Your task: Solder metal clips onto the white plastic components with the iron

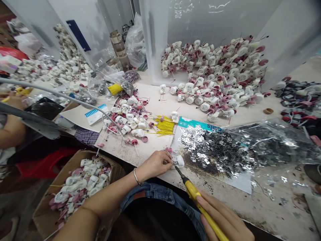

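My left hand (157, 163) is closed on a small white plastic part (179, 161) with a pink piece beside it, near the table's front edge. My right hand (222, 214) grips a yellow-handled soldering iron (192, 190), its dark tip touching or very close to the white part. Just beyond lies a bundle of yellow wires (165, 126). To the right, a pile of small dark and shiny metal pieces (215, 147) covers a white and teal sheet (187, 123). Several white parts with pink caps (127, 120) lie to the left.
A large heap of white and pink parts (213, 73) spills from a translucent bin at the back. A cardboard box (42, 214) of similar parts stands at lower left. A grey cable (62, 95) crosses the left side. A co-worker's arm (13, 130) shows at far left.
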The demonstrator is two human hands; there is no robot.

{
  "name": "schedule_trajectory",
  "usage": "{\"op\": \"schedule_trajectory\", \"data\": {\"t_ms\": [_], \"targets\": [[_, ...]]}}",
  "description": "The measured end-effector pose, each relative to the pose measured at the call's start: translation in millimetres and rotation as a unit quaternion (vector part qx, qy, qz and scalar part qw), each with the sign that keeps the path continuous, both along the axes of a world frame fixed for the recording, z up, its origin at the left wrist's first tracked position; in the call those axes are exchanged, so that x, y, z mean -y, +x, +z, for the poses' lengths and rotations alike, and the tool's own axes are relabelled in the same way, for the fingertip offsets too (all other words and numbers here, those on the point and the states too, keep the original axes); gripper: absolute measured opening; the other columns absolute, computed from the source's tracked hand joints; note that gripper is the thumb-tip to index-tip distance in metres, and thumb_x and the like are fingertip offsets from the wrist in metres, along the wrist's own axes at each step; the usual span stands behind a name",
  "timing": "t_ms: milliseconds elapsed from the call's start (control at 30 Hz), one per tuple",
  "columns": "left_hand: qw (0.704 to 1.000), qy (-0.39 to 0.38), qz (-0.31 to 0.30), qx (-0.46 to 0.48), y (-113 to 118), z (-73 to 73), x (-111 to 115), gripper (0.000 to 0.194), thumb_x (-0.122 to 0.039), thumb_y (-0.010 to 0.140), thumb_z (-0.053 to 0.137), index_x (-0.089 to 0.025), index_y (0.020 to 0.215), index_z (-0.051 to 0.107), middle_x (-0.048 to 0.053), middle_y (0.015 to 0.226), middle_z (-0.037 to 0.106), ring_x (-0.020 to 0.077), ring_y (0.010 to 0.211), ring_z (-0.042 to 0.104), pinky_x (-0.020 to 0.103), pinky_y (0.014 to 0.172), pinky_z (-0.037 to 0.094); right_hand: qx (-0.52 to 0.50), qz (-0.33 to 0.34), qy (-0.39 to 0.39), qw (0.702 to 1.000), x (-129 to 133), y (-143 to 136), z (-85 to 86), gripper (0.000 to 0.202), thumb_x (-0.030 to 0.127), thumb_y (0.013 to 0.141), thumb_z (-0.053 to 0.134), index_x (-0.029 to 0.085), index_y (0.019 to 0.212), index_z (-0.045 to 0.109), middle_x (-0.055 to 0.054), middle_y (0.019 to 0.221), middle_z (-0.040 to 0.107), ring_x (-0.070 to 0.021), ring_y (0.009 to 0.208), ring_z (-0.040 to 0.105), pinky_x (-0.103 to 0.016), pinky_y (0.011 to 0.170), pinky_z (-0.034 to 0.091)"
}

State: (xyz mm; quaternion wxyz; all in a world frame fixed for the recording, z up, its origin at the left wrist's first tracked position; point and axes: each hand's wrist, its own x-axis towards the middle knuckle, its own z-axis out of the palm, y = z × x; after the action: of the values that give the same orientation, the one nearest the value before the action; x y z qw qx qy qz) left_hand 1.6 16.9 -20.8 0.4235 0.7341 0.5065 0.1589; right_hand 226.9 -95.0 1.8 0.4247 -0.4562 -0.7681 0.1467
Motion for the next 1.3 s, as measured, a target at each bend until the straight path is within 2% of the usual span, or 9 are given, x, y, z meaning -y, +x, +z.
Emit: {"op": "schedule_trajectory", "data": {"t_ms": [200, 433, 633, 733, 800, 967, 1067, 1133, 1300], "targets": [[1.0, -0.013, 0.012, -0.002, 0.9, 0.0, 0.0, 0.015, -0.009, 0.075, 0.062, -0.014, 0.067, 0.074, 0.005, 0.088, 0.07, 0.0144, 0.078, 0.065, 0.021, 0.073, 0.047, -0.112, -0.093, 0.04, 0.989, -13.0, -15.1, -29.6, 0.055, 0.01, 0.079, 0.063, 0.023, 0.132, 0.051, -0.006, 0.127, 0.062, -0.022, 0.106, 0.067, -0.032, 0.08, 0.061], [1.0, -0.013, -0.001, -0.012, 0.4, 1.5, -1.4, 0.014, -0.008, 0.076, 0.062, -0.014, 0.069, 0.073, 0.005, 0.087, 0.071, 0.0149, 0.079, 0.065, 0.021, 0.073, 0.047, -0.068, -0.111, 0.069, 0.989, -56.2, -42.1, -57.0, 0.011, 0.011, 0.079, 0.065, 0.018, 0.086, 0.061, -0.008, 0.129, 0.054, -0.0204, 0.113, 0.062, -0.029, 0.081, 0.06], [0.998, 0.047, 0.02, -0.026, 1.9, 8.4, 8.8, 0.006, -0.019, 0.077, 0.068, -0.015, 0.077, 0.072, 0.005, 0.082, 0.072, 0.0191, 0.083, 0.064, 0.028, 0.081, 0.048, -0.056, -0.107, 0.082, 0.989, -66.3, -55.8, -63.8, 0.013, 0.009, 0.079, 0.063, 0.02, 0.085, 0.062, -0.005, 0.121, 0.054, -0.017, 0.104, 0.064, -0.029, 0.079, 0.061], [0.992, 0.113, 0.026, -0.039, 5.5, 13.2, 18.8, 0.05, -0.033, 0.064, 0.08, -0.015, 0.108, 0.067, 0.01, 0.097, 0.071, 0.0259, 0.096, 0.061, 0.036, 0.089, 0.047, -0.104, -0.146, 0.084, 0.98, -59.3, -56.7, -56.7, 0.015, 0.009, 0.075, 0.07, 0.018, 0.078, 0.059, -0.005, 0.118, 0.054, -0.0167, 0.1, 0.065, -0.027, 0.072, 0.061], [0.993, 0.11, -0.003, -0.035, 1.8, 19.6, 23.6, 0.058, -0.032, 0.065, 0.078, -0.013, 0.118, 0.063, 0.01, 0.095, 0.071, 0.0238, 0.09, 0.062, 0.034, 0.086, 0.049, -0.134, -0.148, 0.06, 0.978, -56.1, -55.5, -53.2, 0.017, 0.013, 0.073, 0.073, 0.019, 0.073, 0.057, -0.005, 0.117, 0.054, -0.0174, 0.099, 0.065, -0.03, 0.073, 0.061], [0.988, 0.032, 0.096, -0.115, -61.3, 59.8, 32.4, 0.041, -0.028, 0.076, 0.062, -0.017, 0.115, 0.064, 0.005, 0.097, 0.071, 0.0168, 0.077, 0.064, 0.023, 0.071, 0.047, -0.134, -0.155, 0.05, 0.977, -59.5, -47.5, -56.6, 0.015, 0.016, 0.072, 0.075, 0.018, 0.074, 0.06, -0.006, 0.114, 0.057, -0.0186, 0.1, 0.063, -0.035, 0.079, 0.059], [0.941, -0.093, 0.139, -0.295, -121.2, 92.0, 44.0, 0.023, -0.035, 0.08, 0.059, -0.017, 0.088, 0.07, 0.003, 0.074, 0.069, 0.0162, 0.061, 0.06, 0.023, 0.059, 0.04, -0.141, -0.181, 0.047, 0.972, -62.8, -44.8, -61.1, 0.014, 0.015, 0.073, 0.074, 0.018, 0.072, 0.06, -0.006, 0.111, 0.059, -0.0174, 0.098, 0.063, -0.034, 0.081, 0.058], [0.898, -0.147, 0.14, -0.39, -150.5, 107.4, 51.9, 0.033, -0.042, 0.082, 0.057, -0.017, 0.064, 0.067, 0.004, 0.063, 0.065, 0.018, 0.058, 0.058, 0.025, 0.056, 0.035, -0.141, -0.185, 0.037, 0.972, -63.0, -45.4, -63.2, 0.013, 0.015, 0.073, 0.074, 0.018, 0.071, 0.061, -0.006, 0.112, 0.059, -0.0177, 0.098, 0.064, -0.034, 0.082, 0.057], [0.916, -0.088, 0.151, -0.362, -147.0, 103.1, 46.7, 0.032, -0.038, 0.09, 0.048, -0.019, 0.081, 0.072, 0.006, 0.078, 0.072, 0.0203, 0.07, 0.064, 0.025, 0.064, 0.038, -0.151, -0.173, 0.024, 0.973, -59.5, -49.0, -65.6, 0.012, 0.015, 0.073, 0.073, 0.018, 0.071, 0.062, -0.005, 0.114, 0.06, -0.0188, 0.094, 0.066, -0.036, 0.077, 0.059]]}}
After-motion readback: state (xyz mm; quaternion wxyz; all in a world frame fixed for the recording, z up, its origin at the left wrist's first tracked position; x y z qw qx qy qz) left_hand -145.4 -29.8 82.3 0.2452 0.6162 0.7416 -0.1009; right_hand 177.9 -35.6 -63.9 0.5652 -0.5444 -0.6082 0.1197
